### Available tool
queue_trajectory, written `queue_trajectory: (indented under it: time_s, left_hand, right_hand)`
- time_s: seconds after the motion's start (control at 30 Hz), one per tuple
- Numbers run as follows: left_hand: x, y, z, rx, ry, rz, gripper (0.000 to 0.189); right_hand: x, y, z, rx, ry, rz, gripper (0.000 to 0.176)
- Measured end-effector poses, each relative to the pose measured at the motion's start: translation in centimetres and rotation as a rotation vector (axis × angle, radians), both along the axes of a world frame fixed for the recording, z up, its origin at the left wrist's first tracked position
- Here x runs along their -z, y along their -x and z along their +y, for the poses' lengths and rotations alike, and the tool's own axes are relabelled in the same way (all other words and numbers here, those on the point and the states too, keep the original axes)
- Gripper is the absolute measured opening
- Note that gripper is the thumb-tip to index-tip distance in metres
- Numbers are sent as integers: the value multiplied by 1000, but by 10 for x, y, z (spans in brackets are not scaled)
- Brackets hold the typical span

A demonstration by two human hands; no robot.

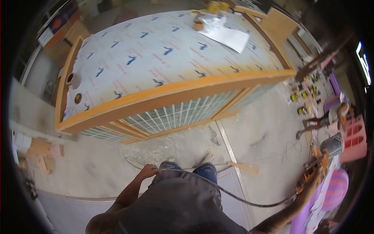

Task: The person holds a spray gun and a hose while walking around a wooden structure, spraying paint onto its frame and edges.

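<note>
My left hand (147,171) is closed round a dark hose (241,199) at my waist, to the left of my thigh. The hose sags across my front to what looks like an orange spray gun (313,171) with a dark grey cup (332,144). Out to the far right, my right hand (322,168) grips this gun, its fingers wrapped round it. In front of me stands a large wooden frame (175,87) with glass, white-barred panels (171,117) on its near side. Printed protective film (156,50) covers its top.
White paper (228,38), a small brown pot (198,25) and yellow tins (213,7) sit on the film. Several small cans (304,95) stand on the right floor, near another person (333,119). A striped purple balloon-like object (336,189) is lower right; a hose lies by my feet.
</note>
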State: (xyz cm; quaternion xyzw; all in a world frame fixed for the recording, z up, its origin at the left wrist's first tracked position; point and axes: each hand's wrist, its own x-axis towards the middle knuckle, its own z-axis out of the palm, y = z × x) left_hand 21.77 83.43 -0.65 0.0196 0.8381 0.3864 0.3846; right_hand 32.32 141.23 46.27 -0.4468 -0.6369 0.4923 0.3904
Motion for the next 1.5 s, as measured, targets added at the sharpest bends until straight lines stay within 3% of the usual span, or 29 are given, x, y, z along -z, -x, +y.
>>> queue_trajectory:
  time_s: [0.2,0.4,0.57,0.67,0.87,1.1,1.17,1.23,1.3,1.4,1.5]
  left_hand:
    - [13,-21,15,65,196,60,45]
    - [31,-9,86,107,485,99,36]
    - [40,33,175,138,494,105,37]
    - [28,63,233,158,444,142,37]
    - [10,106,337,293,414,146,44]
    - [22,137,438,426,401,-32,59]
    - [41,143,468,470,381,-38,59]
    - [86,150,486,481,305,-47,57]
    - [121,153,510,495,240,-56,56]
    - [139,168,569,539,176,-76,52]
    - [140,187,630,568,193,-189,52]
  right_hand:
    - [53,-36,65,81,90,67,48]
    - [94,-73,136,235,110,25,45]
    - [108,-99,183,433,126,-30,52]
    - [108,-122,205,403,156,-80,50]
    - [126,-138,254,292,110,152,54]
    - [138,-100,298,102,-93,424,56]
    - [154,-113,339,38,-96,452,59]
    - [144,-78,369,5,-202,477,62]
    - [153,-80,426,-233,-106,666,61]
    - [115,7,457,46,-242,541,53]
    - [93,60,514,68,-277,507,50]
